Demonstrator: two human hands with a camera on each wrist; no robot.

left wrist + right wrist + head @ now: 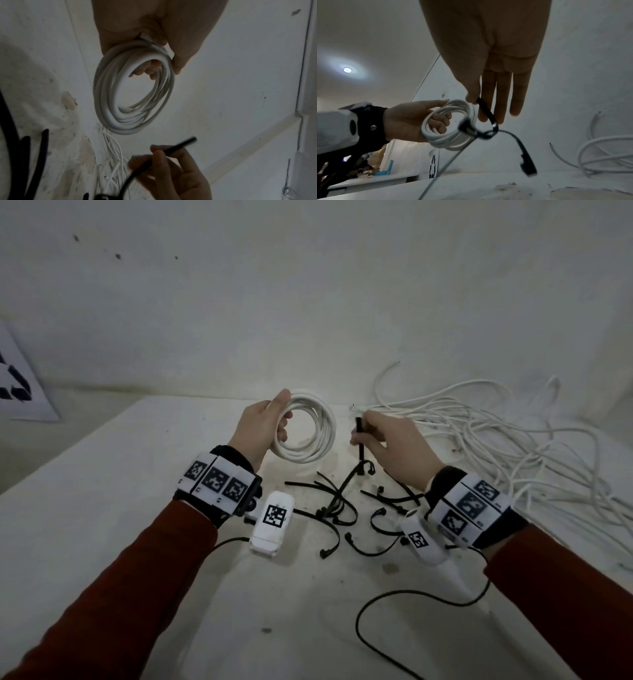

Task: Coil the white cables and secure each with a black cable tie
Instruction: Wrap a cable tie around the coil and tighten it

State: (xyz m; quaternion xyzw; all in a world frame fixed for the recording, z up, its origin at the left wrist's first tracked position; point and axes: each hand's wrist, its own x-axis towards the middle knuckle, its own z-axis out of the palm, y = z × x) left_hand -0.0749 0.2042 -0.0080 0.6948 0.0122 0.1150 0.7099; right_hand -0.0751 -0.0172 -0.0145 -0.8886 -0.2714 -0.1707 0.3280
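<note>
Head view: left hand [260, 431] grips the round coiled white cable [317, 428].
Right hand [394, 440] pinches a thin black cable tie [359, 433]; wristband square-code markers [215, 479] carry no readable words.

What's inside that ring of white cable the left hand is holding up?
Curled fingers of the left hand poke through the white cable coil; the rest of its middle is open. The stretch of coil under the palm is covered.
</note>
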